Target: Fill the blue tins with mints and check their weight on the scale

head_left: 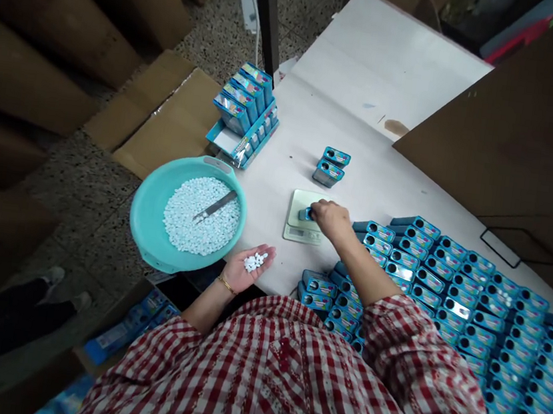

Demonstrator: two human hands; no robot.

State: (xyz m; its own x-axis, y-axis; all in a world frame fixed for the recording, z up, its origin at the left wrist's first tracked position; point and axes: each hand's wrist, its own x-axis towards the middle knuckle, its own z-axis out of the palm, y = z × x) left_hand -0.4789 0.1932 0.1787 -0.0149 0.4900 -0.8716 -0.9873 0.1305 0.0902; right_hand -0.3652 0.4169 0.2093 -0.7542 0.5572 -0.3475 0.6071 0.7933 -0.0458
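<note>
Palm up, my left hand cups a small heap of white pellets, its fingers extended beside the basin. My right hand is closed on a small blue tin over the pale kitchen scale; the hand hides part of that tin. To the left stands a turquoise basin with many white pellets and a flat grey scoop lying on them. Two more blue tins with dark round openings stand behind the scale.
Rows of blue tins fill the table's right side. A blue display tray with several packs stands at the back left. A large brown board rises at right. Cardboard boxes line the floor; another person's legs show at lower left.
</note>
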